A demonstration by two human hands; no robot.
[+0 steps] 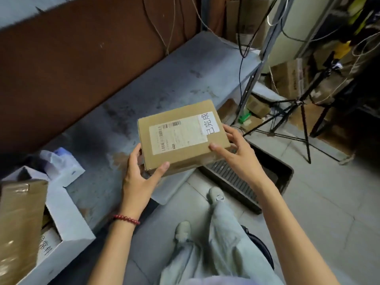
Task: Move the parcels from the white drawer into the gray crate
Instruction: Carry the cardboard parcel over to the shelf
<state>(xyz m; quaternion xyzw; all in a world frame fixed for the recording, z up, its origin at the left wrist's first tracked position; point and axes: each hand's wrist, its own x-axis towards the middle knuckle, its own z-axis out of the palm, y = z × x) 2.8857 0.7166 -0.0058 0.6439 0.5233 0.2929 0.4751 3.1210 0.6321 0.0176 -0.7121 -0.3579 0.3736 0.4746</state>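
- Spanning the gap between both hands, a cardboard parcel (183, 138) is held flat with its top face turned up, over the near edge of a gray-blue table (164, 79); whether its underside touches the table cannot be told.
- The left hand (139, 179) is clamped on the parcel's near left corner: the thumb is laid across the top edge, and the fingers (134, 151) are curled round the left side.
- The right hand (236, 155) is clamped on the right end: the thumb is pressed on the top face near the corner, and the fingers (231, 130) are spread along the far right edge.
- A printed shipping label (178, 136) with barcodes is seen on the top face between the two thumbs, and a white sticker (208, 122) with handwritten characters lies just beside the right fingers.
- A gray crate (232, 179) with a ribbed wall stands on the floor, below the right palm and wrist and partly hidden by them.
- A white drawer (67, 219) lies well to the left of the left fingers, on the table's near end; a brown taped parcel (18, 223) is seen in it.
- A red bead bracelet (126, 219) is worn on the left wrist.
- A black tripod (302, 120) stands on the floor, beyond and to the right of the right fingers.
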